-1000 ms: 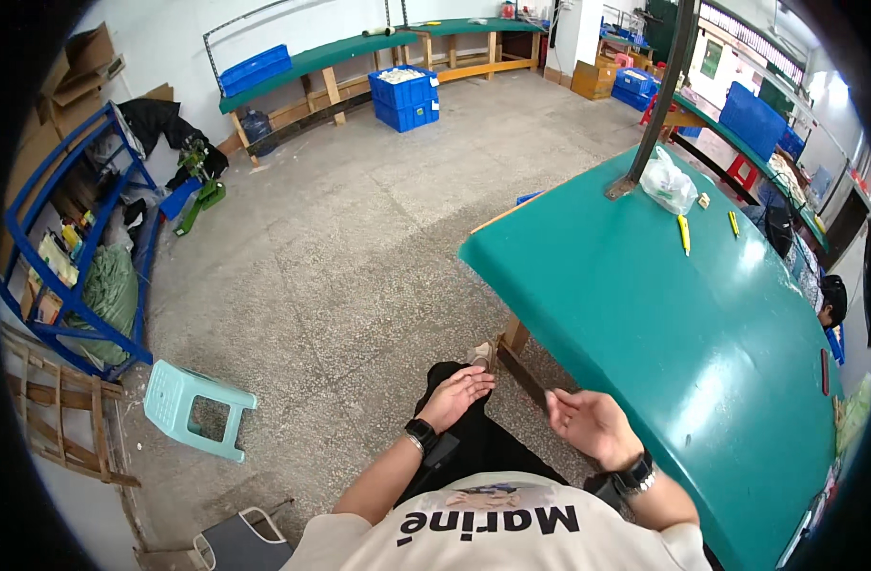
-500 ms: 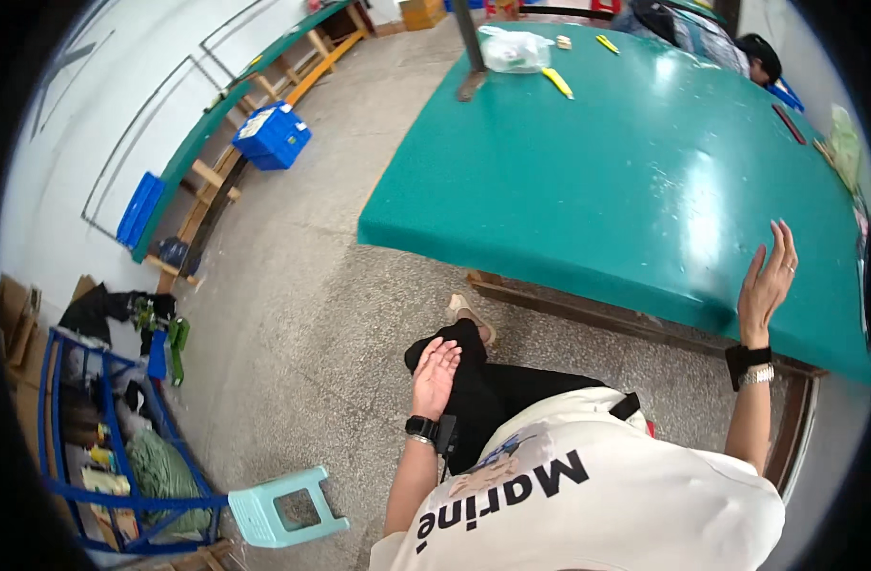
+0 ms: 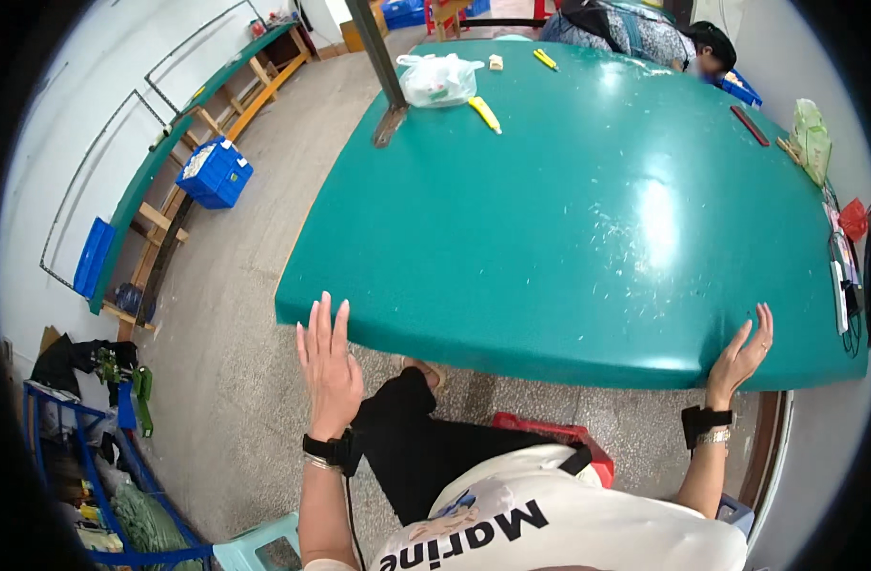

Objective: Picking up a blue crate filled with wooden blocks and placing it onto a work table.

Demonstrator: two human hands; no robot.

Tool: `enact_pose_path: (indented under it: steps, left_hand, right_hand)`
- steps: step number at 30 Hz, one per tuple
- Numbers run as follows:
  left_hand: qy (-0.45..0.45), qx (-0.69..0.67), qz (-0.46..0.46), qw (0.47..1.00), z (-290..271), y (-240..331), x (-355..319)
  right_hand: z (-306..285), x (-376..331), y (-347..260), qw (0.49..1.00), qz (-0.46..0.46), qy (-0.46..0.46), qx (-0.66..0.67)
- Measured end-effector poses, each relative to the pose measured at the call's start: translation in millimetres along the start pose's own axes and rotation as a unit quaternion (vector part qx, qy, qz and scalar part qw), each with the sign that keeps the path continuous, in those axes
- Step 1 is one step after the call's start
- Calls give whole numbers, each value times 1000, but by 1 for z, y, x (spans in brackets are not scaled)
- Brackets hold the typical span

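Observation:
A large table with a green cover (image 3: 474,238) spreads out in front of me. Beside its near left corner my left hand (image 3: 331,376) is raised, fingers stretched out and holding nothing. My right hand (image 3: 740,357) is at the near right edge, its fingers extended and nothing in them; whether it touches the cover I cannot tell. Farther back on the table lie a yellow cutter-like tool (image 3: 485,114), a clear plastic bag (image 3: 440,80), a small pale block (image 3: 495,63) and a second yellow tool (image 3: 546,60).
A red stool (image 3: 597,457) is beneath me, a pale green stool (image 3: 255,547) at lower left. A metal post (image 3: 378,57) rises from the table's left side. Another person (image 3: 635,33) leans over the far end. A power strip (image 3: 840,295) lies at right; a blue crate (image 3: 215,174) stands left.
My left hand has risen from near my knee to the table's near left corner. My right hand has drawn back to the near edge. The view has shifted right, showing the red stool.

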State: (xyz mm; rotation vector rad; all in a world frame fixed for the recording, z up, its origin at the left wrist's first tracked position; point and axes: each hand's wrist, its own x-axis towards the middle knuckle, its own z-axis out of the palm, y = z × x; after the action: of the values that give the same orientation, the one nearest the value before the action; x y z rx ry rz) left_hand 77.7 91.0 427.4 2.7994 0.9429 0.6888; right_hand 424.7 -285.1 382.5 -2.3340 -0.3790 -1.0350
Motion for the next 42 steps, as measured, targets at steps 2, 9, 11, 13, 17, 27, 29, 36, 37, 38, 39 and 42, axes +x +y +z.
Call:
enact_pose_path:
  steps: [2,9,11,13,17,27,29,36,37,38,39,42]
  left_hand:
    - [-112,81,13,990,19,-10,7]
    - [-38,116,-9,993,53,-2,5]
    - [-35,117,-8,992,56,-3,7]
    - [-23,93,-6,995,56,0,6]
    - [-17,83,2,996,58,0,8]
    - [-31,-27,-76,996,45,4,-57]
    - [-63,-92,-154,982,69,-10,-103]
    - [-129,-139,-70,979,97,-26,-142]
    - [-136,-138,-74,978,101,-28,-141]
    - [-146,-180,-109,967,102,-29,-135]
    - [-154,-220,-144,952,105,-32,-131]
    - [-103,-317,-231,914,110,-42,-135]
  right_hand:
    - [5,1,-2,1000,0,1,9]
    - [-1,0,-5,999,38,-32,-4]
    - [-3,0,-4,998,47,-30,2]
    - [-6,0,-3,999,47,-17,5]
    - [-6,-1,-3,999,40,-5,-3]
    - [5,1,1,1000,17,0,-9]
    - [8,-1,4,999,36,5,-12]
    - [2,-2,-2,998,67,1,0]
    - [1,-1,-3,998,68,5,18]
    - [1,-1,-1,997,70,9,34]
    - [2,0,-1,997,72,2,29]
    - [5,-1,-4,997,74,-4,37]
